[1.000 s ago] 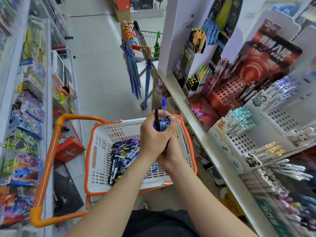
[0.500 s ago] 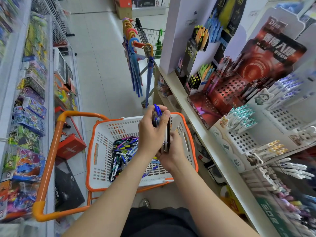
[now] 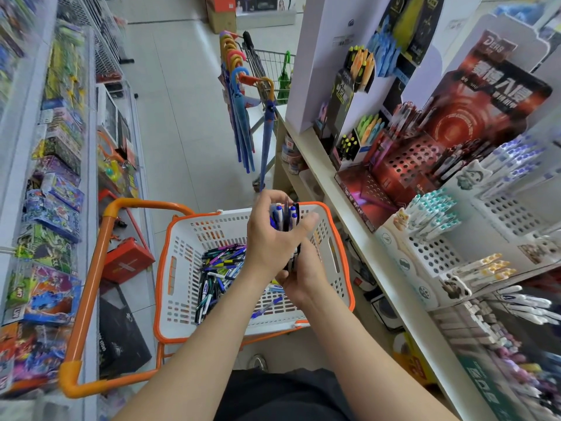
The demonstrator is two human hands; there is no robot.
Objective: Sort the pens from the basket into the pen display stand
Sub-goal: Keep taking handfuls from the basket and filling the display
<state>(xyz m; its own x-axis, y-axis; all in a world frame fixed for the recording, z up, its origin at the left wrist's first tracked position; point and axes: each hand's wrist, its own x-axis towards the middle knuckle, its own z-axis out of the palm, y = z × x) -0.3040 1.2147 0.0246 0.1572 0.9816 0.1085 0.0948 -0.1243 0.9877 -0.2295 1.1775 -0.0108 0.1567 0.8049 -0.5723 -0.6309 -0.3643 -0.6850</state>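
A white basket with an orange rim [image 3: 340,238] stands on a cart in front of me, with several loose pens [image 3: 221,268] piled in it. Above the basket my left hand [image 3: 270,238] grips an upright bundle of blue and black pens [image 3: 287,217]. My right hand [image 3: 303,278] sits just below it, holding the lower ends of the same bundle. On the shelf to the right are the pen display stands: a red perforated one [image 3: 406,168] and a white perforated one [image 3: 437,256] with pens in some holes.
An orange cart handle [image 3: 91,284] runs along the left. Toy boxes fill the left shelves [image 3: 51,192]. Umbrellas [image 3: 243,117] hang ahead by a wire trolley. The cream shelf edge [image 3: 358,238] runs diagonally close to the basket's right side.
The pen bundle has been pushed down so its tips stick out less above my left hand. Both hands stayed together above the basket.
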